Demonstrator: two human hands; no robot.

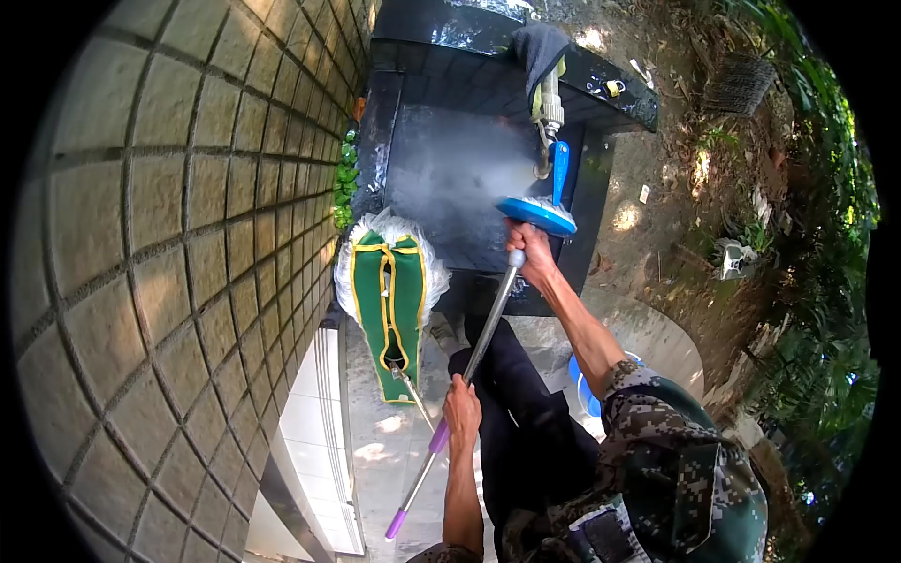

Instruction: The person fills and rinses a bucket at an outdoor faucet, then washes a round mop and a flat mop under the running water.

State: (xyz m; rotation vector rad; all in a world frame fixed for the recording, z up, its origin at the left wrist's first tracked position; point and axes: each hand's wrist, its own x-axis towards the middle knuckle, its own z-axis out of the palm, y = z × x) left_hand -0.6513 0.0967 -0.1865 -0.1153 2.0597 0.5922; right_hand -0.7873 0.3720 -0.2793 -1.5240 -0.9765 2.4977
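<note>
A spin mop (488, 328) with a round blue head, metal pole and purple grips slants across in front of me. My left hand (462, 410) is wrapped round its pole just above a purple grip. Near the head, my right hand (532, 249) is closed on the mop, with the blue disc tilted over the dark basin (598, 188). Right beside the disc is the blue lever of a tap (560, 167), and whitish mist hangs over the basin. To the left, a flat mop (405, 300) with a green, yellow-edged back and white fringe rests against the basin.
A tiled wall (169, 197) runs along the left. Dark cloth (540, 54) hangs on the tap's pipe, and a padlock (615, 88) lies on the ledge. Green objects (346, 183) line the basin's left side. Behind my right arm sits a blue bucket (584, 383). Soil and plants border the right.
</note>
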